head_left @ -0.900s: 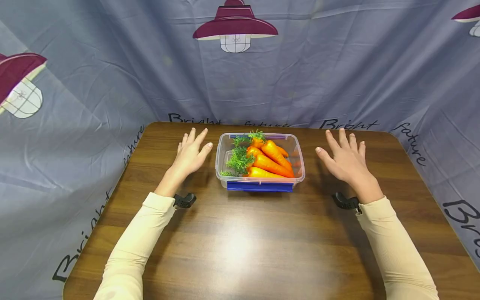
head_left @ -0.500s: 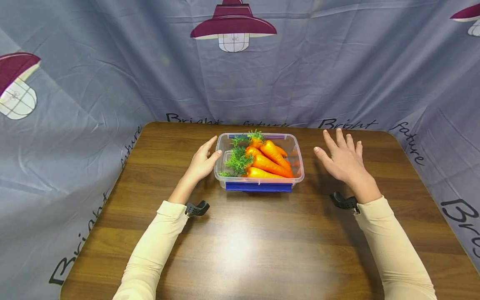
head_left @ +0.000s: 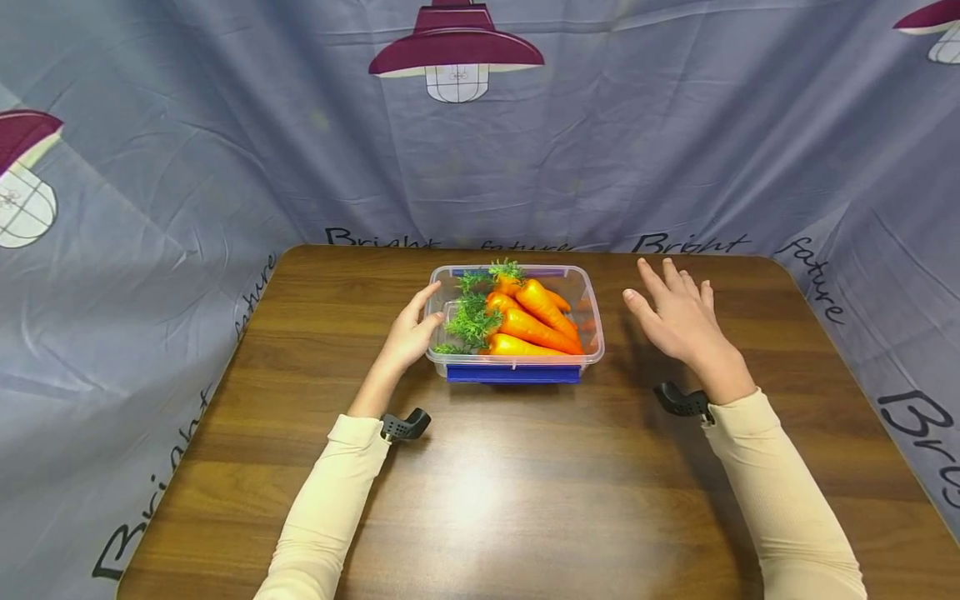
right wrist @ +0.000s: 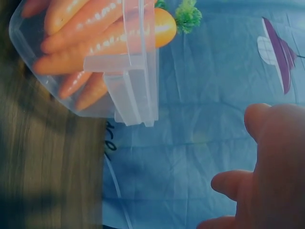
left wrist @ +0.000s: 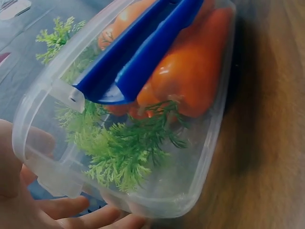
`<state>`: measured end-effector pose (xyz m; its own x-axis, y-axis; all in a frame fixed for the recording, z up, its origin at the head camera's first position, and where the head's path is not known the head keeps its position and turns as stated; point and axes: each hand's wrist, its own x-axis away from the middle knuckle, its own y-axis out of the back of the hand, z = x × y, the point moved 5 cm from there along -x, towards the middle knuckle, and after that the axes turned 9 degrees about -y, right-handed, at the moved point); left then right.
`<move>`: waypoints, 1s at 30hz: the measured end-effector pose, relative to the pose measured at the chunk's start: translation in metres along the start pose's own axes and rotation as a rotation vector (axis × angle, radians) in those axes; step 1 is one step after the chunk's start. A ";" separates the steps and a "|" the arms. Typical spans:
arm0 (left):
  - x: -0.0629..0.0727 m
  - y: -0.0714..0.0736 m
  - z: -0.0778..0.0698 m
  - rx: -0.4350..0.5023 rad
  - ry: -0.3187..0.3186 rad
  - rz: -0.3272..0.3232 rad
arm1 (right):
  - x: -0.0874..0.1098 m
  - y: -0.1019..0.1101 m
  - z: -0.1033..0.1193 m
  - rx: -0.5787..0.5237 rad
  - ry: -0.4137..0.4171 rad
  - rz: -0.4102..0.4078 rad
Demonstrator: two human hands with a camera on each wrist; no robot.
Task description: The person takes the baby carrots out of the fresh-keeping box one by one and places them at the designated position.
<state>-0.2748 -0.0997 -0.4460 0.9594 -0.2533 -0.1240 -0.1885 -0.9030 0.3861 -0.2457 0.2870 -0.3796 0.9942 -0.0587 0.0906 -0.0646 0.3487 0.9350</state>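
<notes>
A clear plastic food container [head_left: 592,342] with blue clip latches stands near the table's back edge. Several orange carrots [head_left: 534,329] with green leafy tops [head_left: 472,321] lie inside it. My left hand [head_left: 408,333] is at the container's left end, thumb by the rim and the other fingers along the outer wall. In the left wrist view, the fingers [left wrist: 64,207] extend beneath that end; a firm grip cannot be made out. To the right of the container, my right hand [head_left: 681,321] hovers apart from it with fingers spread, holding nothing.
The brown wooden table [head_left: 510,517] stretches toward me in front of the container. A grey-blue curtain [head_left: 600,150] printed with lamps and lettering hangs close behind the table and along both sides. Each wrist wears a black camera mount [head_left: 407,425].
My left hand has moved right from the bare table to the container's left end. The right hand stays almost in place. The whole view has shifted slightly.
</notes>
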 end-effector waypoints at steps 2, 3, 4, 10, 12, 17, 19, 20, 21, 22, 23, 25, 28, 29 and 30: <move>-0.002 0.000 0.001 0.019 -0.009 -0.003 | 0.000 0.000 0.002 -0.008 0.006 -0.002; -0.003 0.000 0.001 0.031 -0.013 -0.001 | 0.000 0.000 0.003 -0.014 0.010 -0.005; -0.004 0.000 0.002 0.046 -0.015 0.001 | 0.000 0.000 0.004 -0.021 0.015 -0.006; -0.003 0.001 0.002 0.091 -0.021 0.022 | -0.001 -0.001 0.011 -0.058 0.041 -0.019; -0.004 0.001 0.002 0.089 -0.022 0.025 | -0.001 -0.001 0.013 -0.066 0.047 -0.025; -0.005 0.002 0.002 0.096 -0.031 0.021 | -0.001 0.000 0.017 -0.079 0.061 -0.025; -0.005 0.002 0.002 0.098 -0.034 0.021 | -0.002 0.000 0.019 -0.082 0.064 -0.024; -0.005 0.002 0.002 0.097 -0.033 0.021 | -0.002 0.000 0.019 -0.085 0.066 -0.024; -0.005 0.002 0.002 0.097 -0.029 0.024 | -0.002 0.000 0.019 -0.089 0.069 -0.023; -0.005 0.002 0.002 0.096 -0.024 0.025 | -0.002 0.001 0.020 -0.093 0.071 -0.021; -0.005 0.002 0.003 0.097 -0.019 0.026 | -0.002 0.001 0.020 -0.098 0.073 -0.020; -0.004 0.002 0.003 0.097 -0.012 0.028 | -0.002 0.001 0.020 -0.108 0.080 -0.017; -0.003 0.001 0.004 0.103 -0.008 0.025 | -0.002 0.000 0.021 -0.135 0.099 -0.013; -0.003 0.001 0.004 0.104 -0.009 0.024 | -0.002 0.000 0.022 -0.146 0.108 -0.011; -0.003 0.001 0.004 0.104 -0.010 0.024 | -0.002 0.000 0.023 -0.158 0.117 -0.012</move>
<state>-0.2784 -0.1016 -0.4484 0.9524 -0.2781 -0.1249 -0.2327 -0.9278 0.2917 -0.2498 0.2657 -0.3715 0.9986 0.0422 0.0309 -0.0477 0.4920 0.8693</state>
